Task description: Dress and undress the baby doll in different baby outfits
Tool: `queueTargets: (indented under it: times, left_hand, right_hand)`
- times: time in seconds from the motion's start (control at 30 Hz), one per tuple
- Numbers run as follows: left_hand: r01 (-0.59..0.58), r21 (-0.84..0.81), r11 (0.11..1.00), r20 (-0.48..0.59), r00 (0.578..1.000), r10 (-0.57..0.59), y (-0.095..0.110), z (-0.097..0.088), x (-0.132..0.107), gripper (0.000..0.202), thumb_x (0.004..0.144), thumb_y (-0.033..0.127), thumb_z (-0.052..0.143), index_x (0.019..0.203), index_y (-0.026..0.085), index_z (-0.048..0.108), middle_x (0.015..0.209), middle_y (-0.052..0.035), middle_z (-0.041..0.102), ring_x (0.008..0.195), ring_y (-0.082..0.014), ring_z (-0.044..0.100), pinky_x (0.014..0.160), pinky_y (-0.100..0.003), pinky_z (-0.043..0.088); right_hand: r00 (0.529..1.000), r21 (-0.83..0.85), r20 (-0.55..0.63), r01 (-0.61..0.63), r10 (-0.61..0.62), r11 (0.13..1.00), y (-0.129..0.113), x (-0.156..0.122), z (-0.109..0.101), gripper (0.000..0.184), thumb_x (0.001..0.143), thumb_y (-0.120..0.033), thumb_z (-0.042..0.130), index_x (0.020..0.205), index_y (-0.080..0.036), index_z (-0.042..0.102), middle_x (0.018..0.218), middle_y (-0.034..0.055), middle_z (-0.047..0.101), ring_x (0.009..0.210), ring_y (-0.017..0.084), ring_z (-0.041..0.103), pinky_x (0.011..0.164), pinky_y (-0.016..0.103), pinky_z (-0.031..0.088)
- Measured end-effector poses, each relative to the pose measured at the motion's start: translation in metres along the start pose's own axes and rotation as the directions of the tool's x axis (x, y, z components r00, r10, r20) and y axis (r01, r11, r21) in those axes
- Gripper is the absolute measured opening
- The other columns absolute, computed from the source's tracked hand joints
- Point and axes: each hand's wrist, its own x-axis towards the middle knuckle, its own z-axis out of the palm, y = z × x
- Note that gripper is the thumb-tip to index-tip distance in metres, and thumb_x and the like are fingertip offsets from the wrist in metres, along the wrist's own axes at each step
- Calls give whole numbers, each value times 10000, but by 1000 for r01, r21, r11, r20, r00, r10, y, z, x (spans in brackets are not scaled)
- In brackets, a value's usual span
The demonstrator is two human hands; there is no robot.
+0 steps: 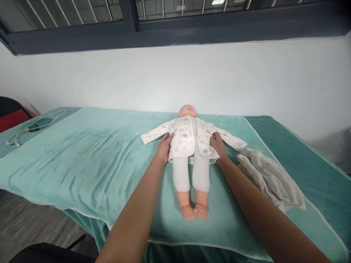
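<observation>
Fingers [168, 138] of left hand [164, 147] and right hand [218, 144] lie flat on jacket [183, 137], flanking doll [181, 175].

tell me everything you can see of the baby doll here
The baby doll lies on its back on the teal blanket, head toward the wall, arms spread, bare feet toward the camera. It wears a white printed jacket, open down the front, and plain white trousers. The left hand touches the jacket at one side, the right hand at the other.
</observation>
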Motion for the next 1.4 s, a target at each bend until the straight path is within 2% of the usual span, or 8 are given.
queueTargets:
  times: [0.3,0.43,0.53,0.73,1.03,1.2,1.3,1.4]
  left_hand:
    - [-34,-92,995,175,983,50,-4,12,40,540,823,222,708,1331,177,529,1295,-125,654,1176,-264,634,1052,-405,500]
    - [43,-111,993,246,969,-14,-1,11,44,476,883,355,634,1304,148,553,1283,-155,654,1206,-293,612,1066,-435,483]
    - [101,-166,981,216,974,-64,3,8,48,588,915,545,507,1348,147,509,1291,-179,640,1221,-325,599,1051,-484,487]
    - [79,-320,944,168,985,-26,19,-6,64,677,984,556,177,1460,108,354,1389,-238,543,1250,-305,582,1014,-497,506]
    - [-43,-335,941,123,988,89,54,-52,70,577,1008,469,165,1480,200,360,1451,-187,507,1324,-275,522,1049,-534,468]
    - [-47,-293,955,152,984,95,50,-49,63,583,993,545,209,1398,204,453,1445,-163,521,1327,-275,516,1057,-545,458]
    - [56,-169,984,260,966,-10,45,-44,52,510,972,520,391,1293,154,539,1370,-186,580,1276,-280,561,1030,-499,493]
    - [156,-1,988,361,921,-145,42,-42,37,432,958,440,477,1180,89,598,1260,-227,636,1176,-283,628,975,-439,529]
  right_hand:
    - [984,468,173,-126,49,875,-18,15,14,484,793,-397,633,1252,-279,540,1272,25,629,1099,241,648,899,381,541]
    - [962,495,244,-234,125,837,-16,22,12,506,755,-313,649,1247,-239,559,1217,35,671,1072,245,664,890,388,548]
    - [937,474,309,-299,162,828,-9,26,6,394,796,-402,590,1138,-209,618,1105,64,715,1078,277,665,900,441,553]
    - [965,634,200,-260,170,728,10,34,-14,387,851,-503,480,1060,-194,581,1145,132,663,1171,284,610,1023,536,487]
    - [984,859,42,-124,173,497,29,60,-49,335,883,-507,438,1041,-236,557,1226,99,628,1237,199,573,1080,457,445]
    - [983,733,122,-183,138,656,21,51,-35,366,879,-536,418,990,-235,595,1134,93,681,1231,215,584,1052,456,475]
    - [968,519,202,-236,151,821,11,28,-14,418,869,-570,439,1020,-225,623,1106,101,701,1194,261,610,973,479,529]
    - [985,433,128,-164,120,886,8,3,3,489,889,-586,430,1144,-202,594,1242,109,659,1197,259,612,979,459,533]
